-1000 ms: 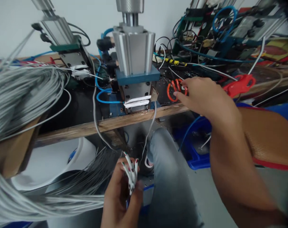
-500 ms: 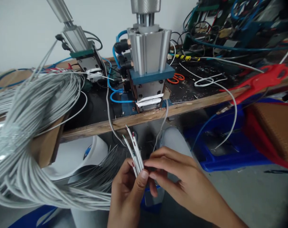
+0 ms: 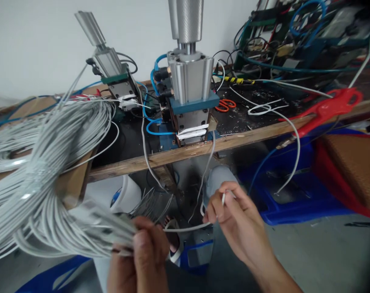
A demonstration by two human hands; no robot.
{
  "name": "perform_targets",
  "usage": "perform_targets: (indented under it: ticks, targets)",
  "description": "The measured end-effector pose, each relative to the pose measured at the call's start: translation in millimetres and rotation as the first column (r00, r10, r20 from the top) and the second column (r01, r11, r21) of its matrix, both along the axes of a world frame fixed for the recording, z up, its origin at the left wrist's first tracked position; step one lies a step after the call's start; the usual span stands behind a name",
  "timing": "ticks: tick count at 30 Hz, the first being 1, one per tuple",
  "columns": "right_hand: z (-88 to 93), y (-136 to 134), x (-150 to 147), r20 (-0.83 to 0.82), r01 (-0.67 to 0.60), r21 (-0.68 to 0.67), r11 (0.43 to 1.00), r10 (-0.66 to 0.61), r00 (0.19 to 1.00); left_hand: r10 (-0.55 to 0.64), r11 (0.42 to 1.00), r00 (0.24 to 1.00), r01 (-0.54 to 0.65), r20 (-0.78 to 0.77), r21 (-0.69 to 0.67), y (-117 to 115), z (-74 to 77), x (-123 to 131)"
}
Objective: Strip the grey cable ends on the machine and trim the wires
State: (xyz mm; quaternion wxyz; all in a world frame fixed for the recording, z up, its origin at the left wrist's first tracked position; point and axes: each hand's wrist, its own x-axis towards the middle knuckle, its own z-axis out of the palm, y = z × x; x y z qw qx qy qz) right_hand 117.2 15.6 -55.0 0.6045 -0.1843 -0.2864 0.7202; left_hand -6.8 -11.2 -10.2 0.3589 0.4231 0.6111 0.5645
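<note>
One white wire (image 3: pixel 185 228) runs taut between both hands, below the desk (image 3: pixel 233 142) edge and in front of the pneumatic press (image 3: pixel 191 93). The left hand (image 3: pixel 142 256) is clenched on the wire bundle (image 3: pixel 50 175). The right hand (image 3: pixel 236 221) pinches the single strand in its fingers (image 3: pixel 217 211), near its end. Judged risk: neighbouring strands could drag out and tangle, or the draped coils could snag on the desk corner.

The left hand (image 3: pixel 143 254) sits low and near, left of centre, its grip curled shut in a fist, slightly blurred. The right hand (image 3: pixel 233 219) is just to its right and a little farther. Its forearm enters from the lower right, thumb and forefinger pinched together, the other fingers loosely bent.
</note>
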Motion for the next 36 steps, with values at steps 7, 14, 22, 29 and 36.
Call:
perform_targets:
  ticks: [7, 14, 22, 29, 36]
  targets:
    - [10.0, -18.0, -12.1, 0.189, -0.132, -0.055, 0.99, 0.14, 0.972, -0.003, 1.0, 0.997, 0.002, 0.078, 0.01, -15.5, 7.4, 3.4]
    - [9.9, -19.2, -7.5, 0.259, -0.174, -0.054, 0.983, 0.182, 0.948, -0.074, 0.997, 0.968, 0.077, 0.241, -0.002, -19.9, 7.0, -0.8]
    - [9.3, -14.6, -5.7, 0.352, -0.23, -0.041, 0.972, 0.23, 0.907, 0.032, 0.999, 0.974, -0.026, 0.225, -0.032, -19.3, 6.4, 4.6]
    - [7.8, -18.4, 3.5, 0.636, -0.229, 0.124, 0.965, 0.1, 0.765, 0.05, 0.999, 0.997, -0.05, 0.053, 0.002, -15.7, 1.8, 5.1]
    - [12.5, -13.5, 16.6, 0.799, -0.308, 0.357, 0.882, -0.117, 0.59, -0.374, 0.925, 0.906, 0.379, -0.201, -0.013, -7.7, -9.2, -30.6]
